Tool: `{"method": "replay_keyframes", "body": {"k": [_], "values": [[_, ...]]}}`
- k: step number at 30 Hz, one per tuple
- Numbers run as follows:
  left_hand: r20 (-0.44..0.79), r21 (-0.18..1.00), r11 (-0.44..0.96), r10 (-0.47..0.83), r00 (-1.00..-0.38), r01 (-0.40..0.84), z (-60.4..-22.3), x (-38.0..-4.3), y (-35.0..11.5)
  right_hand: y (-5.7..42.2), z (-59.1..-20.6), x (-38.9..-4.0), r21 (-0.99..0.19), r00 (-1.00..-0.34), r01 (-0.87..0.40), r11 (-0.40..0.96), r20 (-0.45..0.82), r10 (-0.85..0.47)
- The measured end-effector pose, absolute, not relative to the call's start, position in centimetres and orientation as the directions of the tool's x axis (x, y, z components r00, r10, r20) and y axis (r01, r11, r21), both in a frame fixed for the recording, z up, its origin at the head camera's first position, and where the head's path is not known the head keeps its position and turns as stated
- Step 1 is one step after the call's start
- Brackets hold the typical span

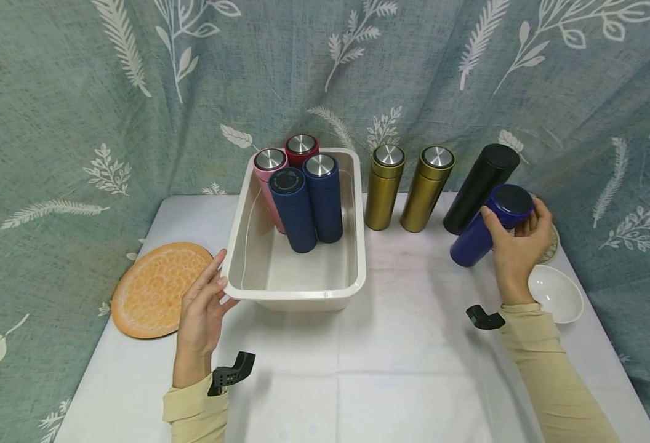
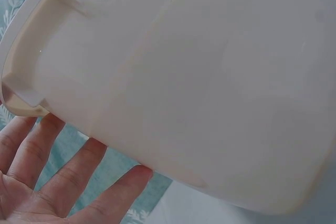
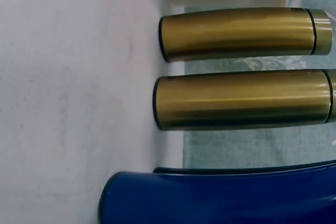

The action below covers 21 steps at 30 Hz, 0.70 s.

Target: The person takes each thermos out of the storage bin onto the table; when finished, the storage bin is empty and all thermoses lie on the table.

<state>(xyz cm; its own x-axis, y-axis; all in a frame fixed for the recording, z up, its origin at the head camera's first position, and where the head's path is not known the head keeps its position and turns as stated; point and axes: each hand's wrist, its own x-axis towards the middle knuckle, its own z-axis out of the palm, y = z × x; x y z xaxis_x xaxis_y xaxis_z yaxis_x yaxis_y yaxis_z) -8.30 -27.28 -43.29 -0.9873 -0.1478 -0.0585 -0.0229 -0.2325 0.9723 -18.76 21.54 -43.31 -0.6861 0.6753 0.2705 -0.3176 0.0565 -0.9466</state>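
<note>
Right hand (image 1: 519,258) grips blue bottle (image 1: 476,239) high, left hand (image 1: 202,314) touches tub (image 1: 297,295); best lift straight, avoiding black bottle (image 1: 479,187).

White table (image 1: 386,357) bearing tub (image 1: 303,296), orange disc (image 1: 161,289), gold bottles (image 1: 383,197), black bottle (image 1: 477,194), bowl (image 1: 556,295)

On a table (image 1: 391,369), a tub (image 1: 297,295) is standing with four bottles (image 1: 295,218) clustering toward its back. A mat (image 1: 159,289) is lying to its left. To its right, three bottles (image 1: 423,197) are standing in a row; another bottle (image 1: 473,240), in the right hand (image 1: 521,252), is occupying the space before the third. Farther right, a bowl (image 1: 554,295) is sitting.
</note>
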Motion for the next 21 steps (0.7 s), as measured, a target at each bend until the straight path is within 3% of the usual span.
{"method": "replay_keyframes", "body": {"k": [21], "values": [[-0.054,0.97,-0.244,-0.141,-0.989,-0.018,-43.43,-8.35,-27.41,22.35,-43.86,-18.95,-0.958,-0.734,-0.261,0.12,0.277,0.619]]}}
